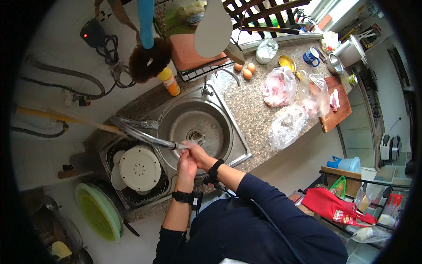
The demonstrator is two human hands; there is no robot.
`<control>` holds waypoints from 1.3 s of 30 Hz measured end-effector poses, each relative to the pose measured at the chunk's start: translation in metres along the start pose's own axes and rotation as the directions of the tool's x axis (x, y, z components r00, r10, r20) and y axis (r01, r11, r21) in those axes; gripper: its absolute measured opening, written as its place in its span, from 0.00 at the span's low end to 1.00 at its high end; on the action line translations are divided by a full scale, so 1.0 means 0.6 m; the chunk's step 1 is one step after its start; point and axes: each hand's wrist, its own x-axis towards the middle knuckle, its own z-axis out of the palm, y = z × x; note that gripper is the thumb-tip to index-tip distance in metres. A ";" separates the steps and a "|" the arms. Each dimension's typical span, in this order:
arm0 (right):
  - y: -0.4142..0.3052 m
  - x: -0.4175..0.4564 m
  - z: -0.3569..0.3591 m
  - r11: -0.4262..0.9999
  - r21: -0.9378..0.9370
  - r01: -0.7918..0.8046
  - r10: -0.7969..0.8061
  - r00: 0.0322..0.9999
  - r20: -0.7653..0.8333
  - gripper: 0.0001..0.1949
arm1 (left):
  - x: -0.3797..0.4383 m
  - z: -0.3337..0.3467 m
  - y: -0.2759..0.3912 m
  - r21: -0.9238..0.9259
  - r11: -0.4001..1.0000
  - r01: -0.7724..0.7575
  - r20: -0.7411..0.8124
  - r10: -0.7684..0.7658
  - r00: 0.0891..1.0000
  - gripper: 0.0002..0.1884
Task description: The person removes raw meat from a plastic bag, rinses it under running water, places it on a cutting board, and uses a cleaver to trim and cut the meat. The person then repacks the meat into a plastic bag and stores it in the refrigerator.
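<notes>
Both of my hands meet under the spout of a chrome faucet (160, 142), at the near rim of a round steel sink basin (214, 132). My left hand (187, 165) is turned palm up, its fingers partly covered by the other hand. Against it rests my right hand (197, 155), fingers stretched towards the spout. Water runs from the faucet over them and splashes near the drain (195, 136). I see no object in either hand. Each wrist wears a black strap.
Left of the basin, white dishes (140, 168) sit in a drainer. Bagged raw meat (279, 87), eggs (247, 74), a glass jar (267, 51), a blue mug (311, 56) and a wooden cutting board (339, 112) occupy the right counter. A brown scrub brush (150, 61) hangs above.
</notes>
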 end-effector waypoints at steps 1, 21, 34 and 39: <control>-0.003 -0.021 0.020 0.992 0.040 -0.118 0.122 0.985 -0.124 0.11 | -0.009 -0.016 -0.005 0.084 0.996 -0.026 -0.204 0.043 0.978 0.09; -0.009 -0.075 0.048 0.931 -0.281 -0.234 0.173 0.959 -0.226 0.17 | -0.036 0.010 0.086 0.648 -0.577 -0.497 0.477 -0.201 0.856 0.17; 0.018 -0.006 -0.012 0.545 -0.746 0.383 -0.502 0.862 0.077 0.21 | 0.065 -0.003 0.120 0.837 -0.478 -0.265 0.262 -0.075 0.962 0.26; -0.017 -0.016 -0.031 0.772 -0.625 0.113 -0.264 0.952 -0.154 0.18 | 0.119 0.039 0.197 0.865 -0.411 -0.287 0.267 -0.107 0.958 0.36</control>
